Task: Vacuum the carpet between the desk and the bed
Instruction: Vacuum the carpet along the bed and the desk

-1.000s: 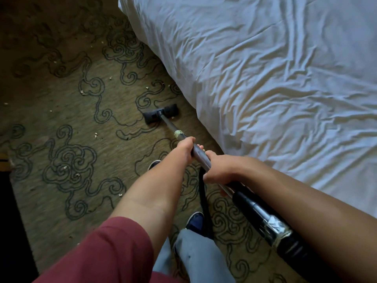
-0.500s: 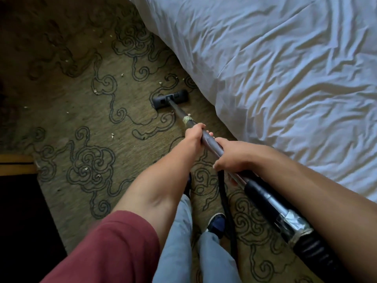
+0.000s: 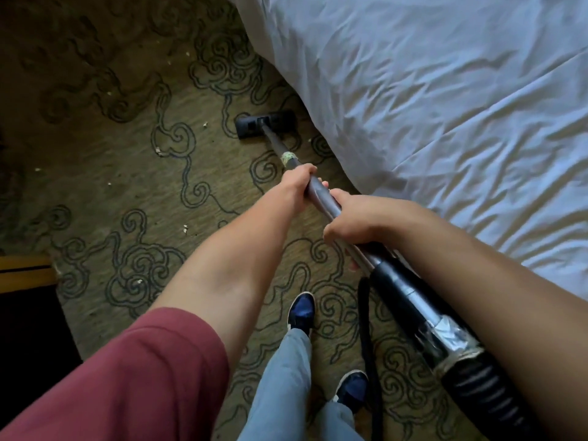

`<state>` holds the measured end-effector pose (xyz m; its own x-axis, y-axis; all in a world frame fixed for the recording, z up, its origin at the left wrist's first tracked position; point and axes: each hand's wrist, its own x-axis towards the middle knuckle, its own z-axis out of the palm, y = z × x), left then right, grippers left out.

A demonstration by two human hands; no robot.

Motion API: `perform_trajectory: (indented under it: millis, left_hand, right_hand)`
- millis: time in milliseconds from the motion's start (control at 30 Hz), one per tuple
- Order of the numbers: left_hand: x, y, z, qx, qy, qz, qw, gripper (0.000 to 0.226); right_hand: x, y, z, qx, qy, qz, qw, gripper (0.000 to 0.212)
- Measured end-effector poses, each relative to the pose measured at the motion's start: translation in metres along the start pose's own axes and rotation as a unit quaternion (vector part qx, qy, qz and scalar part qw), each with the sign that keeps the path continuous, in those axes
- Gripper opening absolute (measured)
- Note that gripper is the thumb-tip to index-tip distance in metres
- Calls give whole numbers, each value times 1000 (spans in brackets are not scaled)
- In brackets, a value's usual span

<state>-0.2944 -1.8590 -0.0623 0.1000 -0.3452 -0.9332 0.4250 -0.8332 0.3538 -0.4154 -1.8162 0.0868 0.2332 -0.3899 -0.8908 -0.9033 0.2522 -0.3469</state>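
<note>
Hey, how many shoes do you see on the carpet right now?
2. One dark blue shoe sits on the carpet below the left forearm; the other is nearer the bottom edge, beside the black cord.

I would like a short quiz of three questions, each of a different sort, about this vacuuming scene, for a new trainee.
1. True or false: both hands grip the grey metal vacuum tube.
2. The black floor nozzle sits: A) on the white wrinkled bed sheet; B) on the patterned olive carpet beside the bed; C) in the air.
3. Fill in: pale crumbs lie mostly to the ___ of the nozzle.

Key: 1 true, the left hand ahead of the right hand; 2 B; 3 left.
</note>
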Motion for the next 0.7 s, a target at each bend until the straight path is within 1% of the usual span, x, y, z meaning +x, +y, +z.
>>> perform_trajectory:
  millis: [67, 100, 233, 300, 367, 467, 567, 700]
  left_hand:
    - [3, 7, -5, -1, 2, 6, 1000, 39]
    - [4, 6, -7, 0, 0, 4, 1000, 39]
    - [-3, -7, -15, 2, -13, -12, 1000, 23]
    - [-10, -10, -18, -7, -13, -17, 1000, 20]
    - [-22, -15, -19, -5, -17, -25, 1000, 19]
    - [-42, -28, -11, 10, -13, -35, 999, 17]
    - [-66, -65, 3, 1, 3, -17, 1000, 20]
    - [-92, -141, 24, 10, 12, -28, 999, 25]
  right_hand:
    - [4, -10, 0, 13, -2, 17, 1000, 67]
    - [3, -12, 5, -1, 8, 24, 1000, 70]
    - [-2, -12, 32, -81, 55, 28, 995, 84]
    - [-8, -12, 38, -90, 61, 28, 994, 86]
    - [-18, -11, 39, -87, 64, 25, 994, 86]
    - [-38, -2, 40, -78, 53, 17, 995, 78]
    - [-68, 28, 50, -96, 49, 10, 994, 72]
    - [-112, 90, 80, -143, 42, 1, 989, 66]
